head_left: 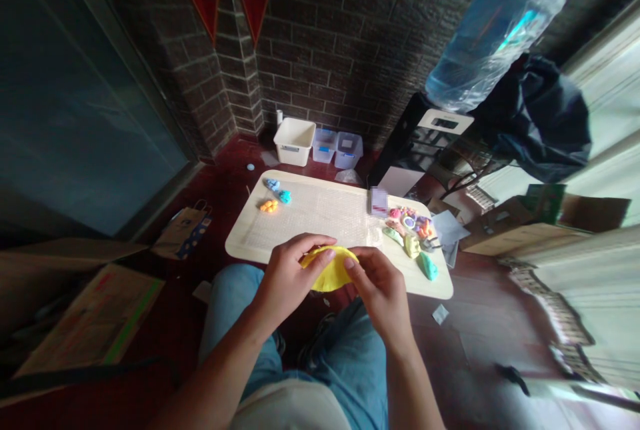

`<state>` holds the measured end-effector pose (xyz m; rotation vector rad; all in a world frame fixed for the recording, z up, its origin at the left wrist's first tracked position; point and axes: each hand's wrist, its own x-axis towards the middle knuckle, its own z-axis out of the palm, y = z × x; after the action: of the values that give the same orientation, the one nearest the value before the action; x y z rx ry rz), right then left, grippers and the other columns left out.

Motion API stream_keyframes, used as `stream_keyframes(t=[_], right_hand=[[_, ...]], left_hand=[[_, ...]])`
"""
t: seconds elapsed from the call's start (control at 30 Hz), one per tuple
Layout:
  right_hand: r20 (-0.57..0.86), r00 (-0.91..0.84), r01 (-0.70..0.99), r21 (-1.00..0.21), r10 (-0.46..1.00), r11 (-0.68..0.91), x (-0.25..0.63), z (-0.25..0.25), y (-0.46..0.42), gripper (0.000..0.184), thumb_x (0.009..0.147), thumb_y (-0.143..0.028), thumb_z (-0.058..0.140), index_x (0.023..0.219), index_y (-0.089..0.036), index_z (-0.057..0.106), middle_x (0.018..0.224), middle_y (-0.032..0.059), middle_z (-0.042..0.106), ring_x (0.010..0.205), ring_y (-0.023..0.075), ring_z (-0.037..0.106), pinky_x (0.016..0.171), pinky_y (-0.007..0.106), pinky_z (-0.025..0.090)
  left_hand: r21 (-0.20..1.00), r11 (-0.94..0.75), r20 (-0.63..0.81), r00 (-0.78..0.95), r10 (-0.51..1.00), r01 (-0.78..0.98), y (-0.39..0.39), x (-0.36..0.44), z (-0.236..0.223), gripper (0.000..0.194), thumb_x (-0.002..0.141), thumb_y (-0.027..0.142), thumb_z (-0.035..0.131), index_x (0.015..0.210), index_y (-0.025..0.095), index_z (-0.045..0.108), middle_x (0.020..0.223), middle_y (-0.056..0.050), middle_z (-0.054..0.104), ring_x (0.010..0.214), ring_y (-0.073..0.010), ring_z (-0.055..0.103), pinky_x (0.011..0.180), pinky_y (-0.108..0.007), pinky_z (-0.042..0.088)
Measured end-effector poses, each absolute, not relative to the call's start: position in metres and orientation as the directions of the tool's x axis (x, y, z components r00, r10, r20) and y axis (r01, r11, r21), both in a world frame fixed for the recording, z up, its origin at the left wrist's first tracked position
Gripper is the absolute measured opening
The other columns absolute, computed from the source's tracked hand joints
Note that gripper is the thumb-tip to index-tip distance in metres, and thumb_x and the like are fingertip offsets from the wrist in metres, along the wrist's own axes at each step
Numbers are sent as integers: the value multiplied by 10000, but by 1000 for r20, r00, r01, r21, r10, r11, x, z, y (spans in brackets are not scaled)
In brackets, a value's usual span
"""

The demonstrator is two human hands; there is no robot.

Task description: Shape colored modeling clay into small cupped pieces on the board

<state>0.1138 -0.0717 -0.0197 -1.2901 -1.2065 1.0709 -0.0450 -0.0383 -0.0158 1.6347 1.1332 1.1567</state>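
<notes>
Between my hands, over my lap at the table's near edge, is a flattened round piece of yellow modelling clay. My left hand grips its left rim, thumb on the face and fingers behind. On the opposite rim, my right hand pinches it the same way. Beyond them, at the table's far left, lie a light blue lump, a turquoise lump and an orange lump. Several coloured clay pieces sit on the right, among them a pale yellow one and a green one.
The low cream table carries a clear textured mat. Behind it on the floor stand a white bin and two clear boxes. A water dispenser with a large bottle rises at back right. Cardboard boxes flank both sides.
</notes>
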Motion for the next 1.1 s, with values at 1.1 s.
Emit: stream_keyframes(t=[1.1], right_hand=[[3,-5,58,-998,1000,3,113,-23,-64,415,860,-450,643,1195,-217,566,914,45,671,759,168,616,664,263,498]], left_hand=[[857,-385,335,198,921,343,-41,-40,-24,297,914,161,515,1192,236,589,1157,-42,692,1046,-159,651,917,-273,514]])
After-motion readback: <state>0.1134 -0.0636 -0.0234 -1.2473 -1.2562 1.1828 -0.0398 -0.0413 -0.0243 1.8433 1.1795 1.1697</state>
